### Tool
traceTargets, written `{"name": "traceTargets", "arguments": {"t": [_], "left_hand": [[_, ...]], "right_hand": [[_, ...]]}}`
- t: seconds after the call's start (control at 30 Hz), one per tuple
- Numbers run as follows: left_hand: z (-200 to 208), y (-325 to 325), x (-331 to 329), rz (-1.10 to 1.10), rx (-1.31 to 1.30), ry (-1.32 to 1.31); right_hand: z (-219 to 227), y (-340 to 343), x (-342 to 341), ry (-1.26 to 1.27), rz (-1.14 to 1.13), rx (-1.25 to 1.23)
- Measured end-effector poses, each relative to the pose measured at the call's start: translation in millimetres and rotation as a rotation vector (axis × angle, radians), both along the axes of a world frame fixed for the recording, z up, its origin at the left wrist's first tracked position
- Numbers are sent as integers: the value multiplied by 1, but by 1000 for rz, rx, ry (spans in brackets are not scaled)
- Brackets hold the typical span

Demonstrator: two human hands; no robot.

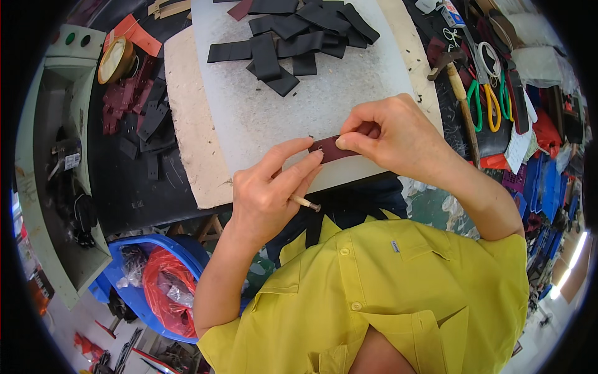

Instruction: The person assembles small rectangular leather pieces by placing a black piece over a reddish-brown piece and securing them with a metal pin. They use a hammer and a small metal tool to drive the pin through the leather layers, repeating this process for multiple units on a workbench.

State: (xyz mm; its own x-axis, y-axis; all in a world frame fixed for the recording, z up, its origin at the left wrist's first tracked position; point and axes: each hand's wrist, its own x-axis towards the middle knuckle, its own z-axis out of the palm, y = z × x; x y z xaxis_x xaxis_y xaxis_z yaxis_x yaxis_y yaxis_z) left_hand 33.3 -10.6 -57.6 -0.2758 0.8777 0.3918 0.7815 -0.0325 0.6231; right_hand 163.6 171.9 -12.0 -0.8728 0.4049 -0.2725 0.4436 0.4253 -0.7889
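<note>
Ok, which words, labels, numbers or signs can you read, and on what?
No wording quoted here.
White barcode label in grey metal trough: too small.
Small blue tag on yellow buttoned shirt: too small.
Blue-and-white box: printed, too small.
Dark package at left rim: printed, distorted.
Flat maroon strip: none visible.

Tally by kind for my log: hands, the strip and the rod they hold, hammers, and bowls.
Hands: 2 (left hand, right hand)
Held maroon strip: 1
Rod in the left hand: 1
Hammer: 1
Bowl: 1
Total: 6
</note>
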Motion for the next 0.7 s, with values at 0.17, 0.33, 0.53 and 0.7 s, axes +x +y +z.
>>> {"name": "traceTargets", "arguments": {"t": [0.17, 0.33, 0.53, 0.7], "left_hand": [[1, 2, 2, 4, -17, 19], [0, 1, 0, -6, -27, 19], [2, 3, 0, 0, -35, 37], [2, 3, 1, -1, -26, 28]], "right_hand": [[1, 3, 1, 1, 83, 199], [-6, 32, 17, 337, 30, 503], [-25, 12, 32, 521, 267, 450], [-34, 10, 35, 529, 284, 475]]}}
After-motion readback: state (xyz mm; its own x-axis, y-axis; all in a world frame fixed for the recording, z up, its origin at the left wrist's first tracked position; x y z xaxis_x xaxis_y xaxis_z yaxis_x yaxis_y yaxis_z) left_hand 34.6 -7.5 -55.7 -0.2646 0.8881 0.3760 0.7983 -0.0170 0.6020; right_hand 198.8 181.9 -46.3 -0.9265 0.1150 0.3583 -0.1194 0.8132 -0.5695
